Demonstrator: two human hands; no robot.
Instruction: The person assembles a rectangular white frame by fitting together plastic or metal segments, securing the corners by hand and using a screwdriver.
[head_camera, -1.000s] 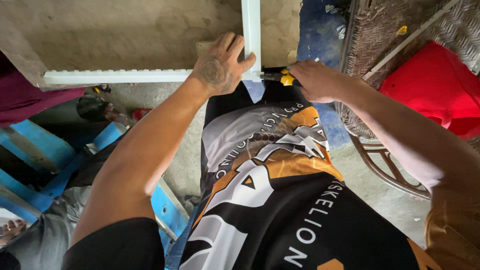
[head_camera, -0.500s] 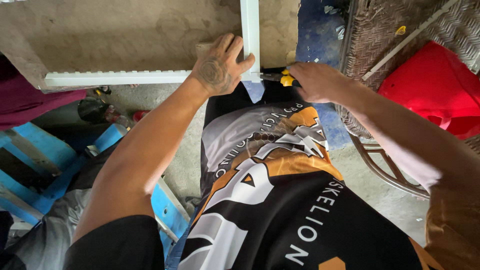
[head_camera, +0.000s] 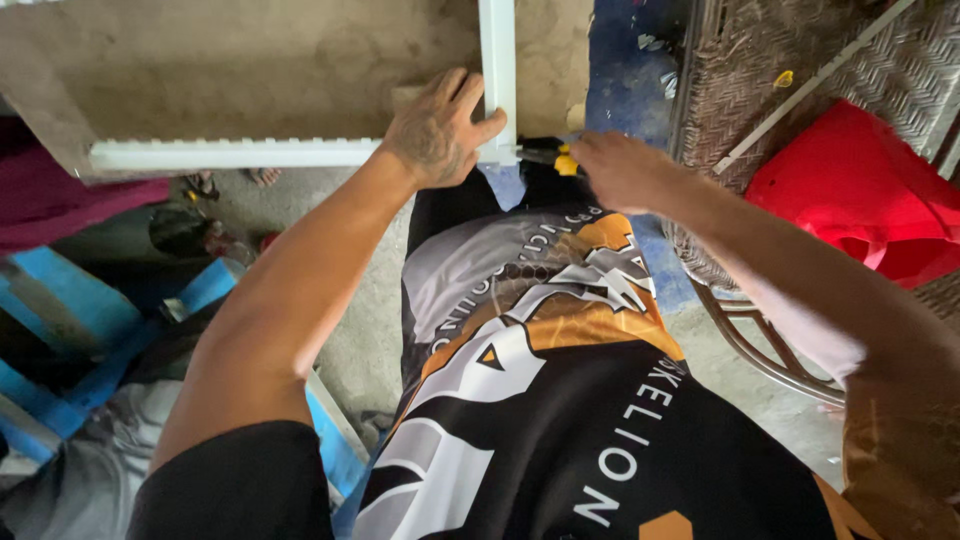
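White frame, two pale strips meeting at a right-angle corner, lies on a brown board at 12 o'clock in the head view; one strip runs from the corner out toward 9 o'clock, the other up toward 12 and out of view. The left hand lies flat over the corner, fingers spread on the board, thumb pressed against the upright strip, so the joint sits just at 3 o'clock of the palm; it presses rather than grasps. The right hand, at 3 o'clock of the corner, is closed around a yellow-handled tool whose dark tip points toward 9 o'clock and reaches the outside of the joint; what kind of tool it is cannot be told. Beyond the right forearm, at 2 o'clock, a red sheet lies on a woven chair. Blue planks sit low at 8 o'clock.
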